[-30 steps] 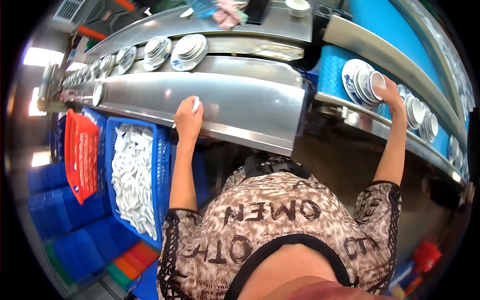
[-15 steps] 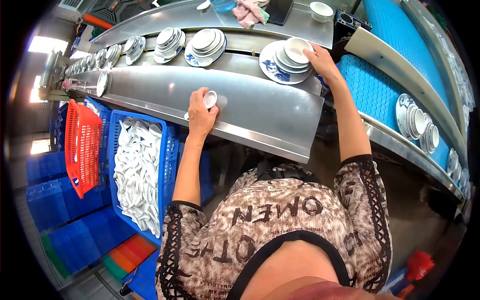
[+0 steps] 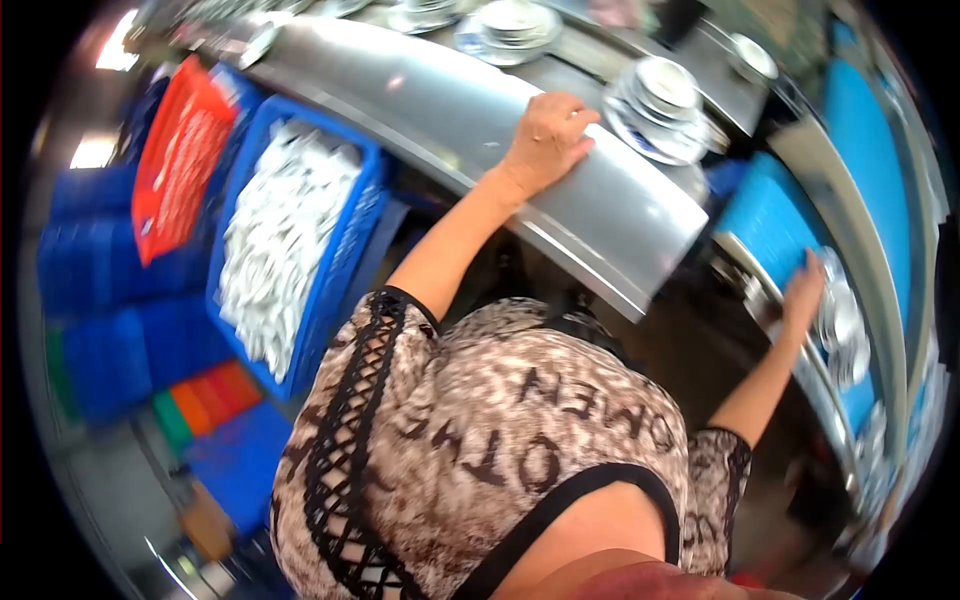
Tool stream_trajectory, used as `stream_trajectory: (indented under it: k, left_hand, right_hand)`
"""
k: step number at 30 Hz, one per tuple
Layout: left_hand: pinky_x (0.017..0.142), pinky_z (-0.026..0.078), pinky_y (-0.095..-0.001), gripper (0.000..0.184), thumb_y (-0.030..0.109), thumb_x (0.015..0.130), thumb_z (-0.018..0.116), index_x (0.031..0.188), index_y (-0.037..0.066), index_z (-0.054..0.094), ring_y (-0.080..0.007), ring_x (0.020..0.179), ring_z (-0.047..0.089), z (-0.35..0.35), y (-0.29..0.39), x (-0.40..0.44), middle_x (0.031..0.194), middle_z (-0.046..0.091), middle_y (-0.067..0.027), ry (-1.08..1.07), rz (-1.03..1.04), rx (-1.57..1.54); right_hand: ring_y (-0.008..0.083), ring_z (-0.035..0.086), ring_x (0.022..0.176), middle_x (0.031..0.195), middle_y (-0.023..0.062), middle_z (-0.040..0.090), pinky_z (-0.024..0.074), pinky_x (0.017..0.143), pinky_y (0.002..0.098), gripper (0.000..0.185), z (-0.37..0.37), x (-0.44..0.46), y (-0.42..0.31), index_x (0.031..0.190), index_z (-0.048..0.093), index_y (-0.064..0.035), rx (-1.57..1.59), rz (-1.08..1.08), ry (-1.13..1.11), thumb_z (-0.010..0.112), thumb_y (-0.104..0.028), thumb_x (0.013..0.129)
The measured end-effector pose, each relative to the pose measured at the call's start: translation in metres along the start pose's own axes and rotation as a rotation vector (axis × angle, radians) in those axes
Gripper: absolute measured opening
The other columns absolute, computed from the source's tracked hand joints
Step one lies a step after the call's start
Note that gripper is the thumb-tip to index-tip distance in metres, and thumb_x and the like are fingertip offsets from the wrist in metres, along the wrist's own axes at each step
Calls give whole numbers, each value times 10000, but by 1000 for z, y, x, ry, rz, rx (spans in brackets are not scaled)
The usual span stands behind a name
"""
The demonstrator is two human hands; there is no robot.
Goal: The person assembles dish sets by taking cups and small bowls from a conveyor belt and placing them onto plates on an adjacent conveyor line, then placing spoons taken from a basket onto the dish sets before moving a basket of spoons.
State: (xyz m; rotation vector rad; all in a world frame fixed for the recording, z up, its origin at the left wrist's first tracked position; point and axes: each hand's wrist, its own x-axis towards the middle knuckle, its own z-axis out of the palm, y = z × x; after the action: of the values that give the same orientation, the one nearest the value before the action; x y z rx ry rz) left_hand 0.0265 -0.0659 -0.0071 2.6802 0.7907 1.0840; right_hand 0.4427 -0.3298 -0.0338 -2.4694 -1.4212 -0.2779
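My left hand (image 3: 550, 142) is over the metal counter (image 3: 420, 110), its fingers curled. What they hold, if anything, is mostly hidden; only a small pale edge shows by the fingertips. Just beyond it stands a stack of white bowls (image 3: 665, 88) on a blue-patterned plate (image 3: 682, 150). Far to the right, my right hand (image 3: 803, 292) reaches over the blue conveyor belt (image 3: 765, 215), beside stacked white dishes (image 3: 840, 315). Motion smears its fingers, so I cannot tell whether they grip a dish.
A blue basket (image 3: 375, 185) full of white spoons (image 3: 285, 240) stands left of the counter, with a red basket (image 3: 185, 150) beside it. More plate-and-bowl stacks (image 3: 510, 25) line the back. A white bowl (image 3: 752, 58) sits at the upper right.
My right hand has left the bowl on the nearest stack and moved right to the conveyor dishes. My left hand, earlier holding a small white cup, has shifted right along the counter. The view has turned.
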Motion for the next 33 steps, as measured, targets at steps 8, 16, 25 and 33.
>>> stream_trajectory:
  k: [8, 16, 25, 33]
  left_hand:
    - [797, 401, -377, 261, 88, 640, 641, 897, 70, 599, -282, 900, 514, -171, -83, -159, 901, 554, -99, 93, -498, 527]
    - [936, 358, -391, 677, 304, 592, 707, 1169, 36, 478, -344, 1108, 420, -326, -124, -286, 1175, 464, -185, -395, -1100, 847]
    - [910, 370, -413, 724, 331, 589, 669, 1240, 132, 423, -364, 1075, 438, -260, -111, -294, 1181, 428, -219, -397, -1173, 858]
    - [941, 318, -429, 746, 433, 660, 648, 1295, 157, 372, -393, 1084, 411, -254, -100, -279, 1181, 430, -223, -369, -1312, 726]
  right_hand:
    - [410, 445, 1042, 1124, 269, 470, 348, 906, 414, 352, 18, 9, 16, 1165, 513, -82, 50, -84, -5, 456, -54, 819]
    - [336, 468, 1072, 1168, 180, 511, 335, 933, 366, 339, 46, 19, 85, 1174, 510, -65, 116, -11, -72, 423, -70, 847]
    - [307, 499, 1055, 1147, 162, 537, 365, 907, 344, 324, 41, 38, 173, 1161, 525, -72, 3, -32, -138, 443, -113, 850]
    - [310, 486, 1085, 1155, 165, 529, 347, 921, 336, 320, 19, 40, 144, 1144, 538, -89, 46, 27, -130, 430, -132, 846]
